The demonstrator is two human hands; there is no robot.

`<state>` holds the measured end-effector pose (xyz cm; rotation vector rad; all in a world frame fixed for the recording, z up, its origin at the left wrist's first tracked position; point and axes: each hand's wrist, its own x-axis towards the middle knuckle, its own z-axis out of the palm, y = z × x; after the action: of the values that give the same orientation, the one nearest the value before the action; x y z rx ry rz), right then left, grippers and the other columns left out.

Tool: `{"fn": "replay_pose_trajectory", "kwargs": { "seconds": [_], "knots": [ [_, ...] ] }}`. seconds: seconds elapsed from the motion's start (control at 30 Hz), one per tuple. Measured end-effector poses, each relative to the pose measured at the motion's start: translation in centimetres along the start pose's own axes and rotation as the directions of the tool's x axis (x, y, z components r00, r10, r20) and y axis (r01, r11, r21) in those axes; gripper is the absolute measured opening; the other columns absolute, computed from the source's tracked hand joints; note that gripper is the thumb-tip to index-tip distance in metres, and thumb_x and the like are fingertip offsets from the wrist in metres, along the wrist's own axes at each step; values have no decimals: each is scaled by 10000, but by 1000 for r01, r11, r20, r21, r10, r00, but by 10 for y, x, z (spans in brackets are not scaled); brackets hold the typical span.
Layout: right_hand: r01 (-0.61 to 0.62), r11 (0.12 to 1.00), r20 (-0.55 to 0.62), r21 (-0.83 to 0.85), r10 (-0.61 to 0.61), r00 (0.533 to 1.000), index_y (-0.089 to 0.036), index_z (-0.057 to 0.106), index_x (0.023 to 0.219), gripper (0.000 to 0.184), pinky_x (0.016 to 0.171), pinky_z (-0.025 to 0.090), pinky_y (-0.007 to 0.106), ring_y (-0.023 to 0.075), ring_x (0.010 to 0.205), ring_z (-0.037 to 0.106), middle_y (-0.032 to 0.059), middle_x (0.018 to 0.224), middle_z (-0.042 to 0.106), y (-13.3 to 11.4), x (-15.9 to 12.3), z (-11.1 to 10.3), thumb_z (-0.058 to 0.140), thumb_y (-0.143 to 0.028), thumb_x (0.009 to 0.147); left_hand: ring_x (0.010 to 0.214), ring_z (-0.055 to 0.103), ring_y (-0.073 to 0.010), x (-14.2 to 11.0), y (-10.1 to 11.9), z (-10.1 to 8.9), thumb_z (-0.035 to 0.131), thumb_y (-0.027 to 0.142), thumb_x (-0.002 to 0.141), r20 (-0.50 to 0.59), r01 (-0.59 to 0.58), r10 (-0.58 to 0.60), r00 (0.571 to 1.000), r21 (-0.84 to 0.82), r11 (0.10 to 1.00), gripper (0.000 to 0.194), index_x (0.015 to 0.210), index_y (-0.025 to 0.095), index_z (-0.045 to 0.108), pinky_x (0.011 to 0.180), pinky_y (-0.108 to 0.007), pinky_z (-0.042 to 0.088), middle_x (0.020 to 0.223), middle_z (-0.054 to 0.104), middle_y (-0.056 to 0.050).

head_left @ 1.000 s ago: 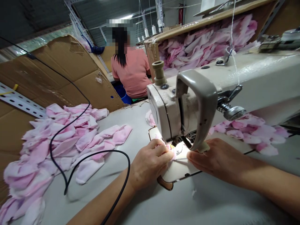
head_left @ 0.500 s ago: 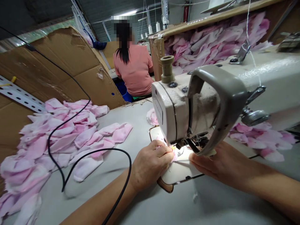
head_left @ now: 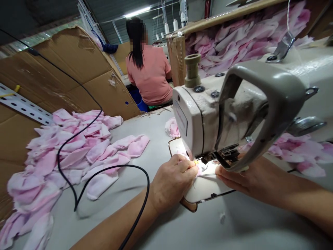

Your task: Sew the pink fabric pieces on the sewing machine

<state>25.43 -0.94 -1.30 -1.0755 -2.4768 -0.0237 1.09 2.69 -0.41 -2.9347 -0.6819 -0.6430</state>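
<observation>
Heap of pale pink fabric scraps on the grey bench. Left hand, curled fingers clamped on a small pink fabric piece, located under the needle of a cream metal sewing machine. Right hand, fingers together and apart from the piece, flat on the white machine bed.

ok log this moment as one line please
left hand on pink fabric | right hand on sewing machine bed | pink pieces piled left

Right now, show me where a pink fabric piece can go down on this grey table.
Bare tabletop lies between the pink fabric pile and cream sewing machine; another strip runs in front of the left hand and right hand. Under the machine's head it's crowded.
</observation>
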Motion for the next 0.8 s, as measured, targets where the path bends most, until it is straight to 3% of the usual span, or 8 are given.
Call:
{"fn": "replay_pose_trajectory", "kwargs": {
  "seconds": [0.33, 0.57, 0.8],
  "knots": [
    [-32, 999, 32, 40, 31, 999, -176, 555, 766, 266, 546, 274, 281, 130, 591, 477, 21, 734, 566, 3, -1, 0, 388, -146, 972, 784, 506, -175, 2, -1, 0, 501, 133, 922, 5, -13, 13, 1000, 67, 998, 196, 732, 182, 512, 739, -283, 462, 841, 584, -26],
    [-51, 998, 43, 31, 50, 998, -158, 631, 853, 186, 590, 360, 293, 159, 639, 551, 38, 785, 626, 10, -2, 0, 465, -116, 927, 735, 497, -181, 3, -1, 0, 522, 83, 864, -22, -11, 14, 1000, 122, 992, 214, 687, 188, 463, 697, -289, 459, 777, 557, -27],
    [-58, 998, -22, 38, 59, 998, -159, 626, 765, 194, 586, 368, 273, 162, 617, 550, 45, 779, 627, 11, 2, -2, 496, -143, 909, 739, 515, -180, 5, -2, 1, 518, 104, 879, -11, -5, 7, 1000, 142, 990, 154, 751, 189, 504, 724, -289, 473, 730, 539, -18]
  ]
}}
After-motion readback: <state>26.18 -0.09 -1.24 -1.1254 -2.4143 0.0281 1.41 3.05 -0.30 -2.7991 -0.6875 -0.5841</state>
